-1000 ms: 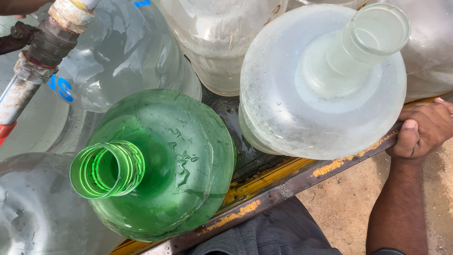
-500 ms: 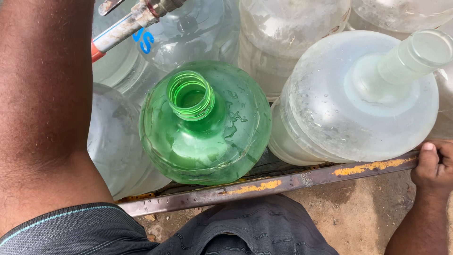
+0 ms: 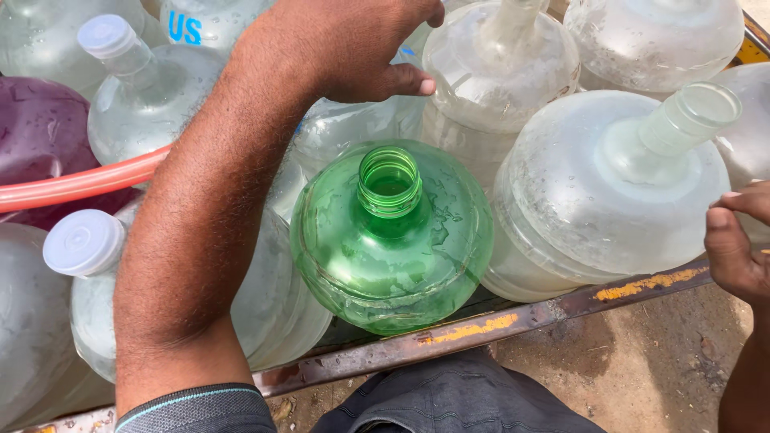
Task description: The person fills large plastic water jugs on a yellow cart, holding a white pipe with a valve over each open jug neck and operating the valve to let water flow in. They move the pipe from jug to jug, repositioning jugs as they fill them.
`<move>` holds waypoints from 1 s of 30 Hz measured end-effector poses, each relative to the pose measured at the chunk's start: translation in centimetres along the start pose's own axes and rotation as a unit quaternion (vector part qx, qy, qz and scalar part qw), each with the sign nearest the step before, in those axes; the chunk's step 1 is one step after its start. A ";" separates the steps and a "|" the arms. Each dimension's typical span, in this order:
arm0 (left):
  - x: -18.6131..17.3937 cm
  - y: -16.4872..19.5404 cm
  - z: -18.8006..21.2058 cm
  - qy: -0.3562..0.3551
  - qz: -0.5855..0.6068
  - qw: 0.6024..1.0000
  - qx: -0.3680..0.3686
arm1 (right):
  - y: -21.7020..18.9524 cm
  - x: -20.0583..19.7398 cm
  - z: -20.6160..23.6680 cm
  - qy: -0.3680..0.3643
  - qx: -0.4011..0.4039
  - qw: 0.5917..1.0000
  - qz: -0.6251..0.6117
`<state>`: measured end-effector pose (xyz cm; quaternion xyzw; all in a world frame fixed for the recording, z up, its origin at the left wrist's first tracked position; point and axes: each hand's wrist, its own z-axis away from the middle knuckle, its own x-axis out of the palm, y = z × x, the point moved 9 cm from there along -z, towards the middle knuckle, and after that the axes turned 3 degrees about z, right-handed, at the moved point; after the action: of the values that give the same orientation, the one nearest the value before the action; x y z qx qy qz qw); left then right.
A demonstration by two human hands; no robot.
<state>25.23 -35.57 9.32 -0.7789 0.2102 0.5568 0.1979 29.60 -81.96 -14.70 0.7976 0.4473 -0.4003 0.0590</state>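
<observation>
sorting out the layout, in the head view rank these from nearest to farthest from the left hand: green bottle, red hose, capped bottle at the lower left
1. Green bottle: just below the left hand, centre.
2. Red hose: to the left, passing under the forearm.
3. Capped bottle: lower left, farthest.

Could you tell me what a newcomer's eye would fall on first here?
The green jug at the centre, uncapped, standing among cloudy clear jugs. The left hand reaches across above it to the jugs behind. A pink hose crosses at the left.
</observation>
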 end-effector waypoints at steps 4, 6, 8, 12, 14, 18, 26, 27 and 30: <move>0.4 -0.9 -2.1 0.001 0.018 1.000 -0.009 | -10.5 -0.4 -4.4 -0.017 -0.145 0.984 0.098; 0.9 -0.3 -3.3 -0.007 0.018 1.000 -0.009 | -12.9 -0.4 -5.8 -0.025 -0.180 0.976 0.122; 1.6 1.6 -4.6 -0.022 0.026 0.999 0.000 | -12.7 -0.8 -7.4 -0.029 -0.187 0.976 0.111; 4.9 4.6 -7.0 -0.142 -0.036 0.986 -0.075 | -6.9 -2.6 -12.6 0.006 -0.167 0.986 0.030; 6.1 5.2 -8.9 -0.177 -0.059 0.975 -0.117 | -3.7 -4.6 -16.4 0.050 -0.160 0.986 0.014; 8.9 5.0 -13.4 -0.168 -0.018 0.968 -0.188 | -1.7 -3.1 -23.4 0.068 -0.180 0.981 -0.038; 19.7 -1.7 -13.9 -0.195 0.107 0.896 -0.385 | -4.1 7.7 -31.3 -0.046 -0.170 0.977 -0.123; 20.1 -3.2 -13.3 -0.135 0.122 0.890 -0.417 | -4.6 8.7 -31.5 -0.053 -0.183 0.976 -0.106; 21.2 -6.8 -11.3 0.052 0.221 0.855 -0.467 | -5.1 11.4 -32.7 -0.077 -0.198 0.971 -0.111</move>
<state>44.00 -38.32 -6.96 -0.7404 0.1022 0.5773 -0.3289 48.04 -56.54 0.79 0.6824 0.5974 -0.3680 0.2050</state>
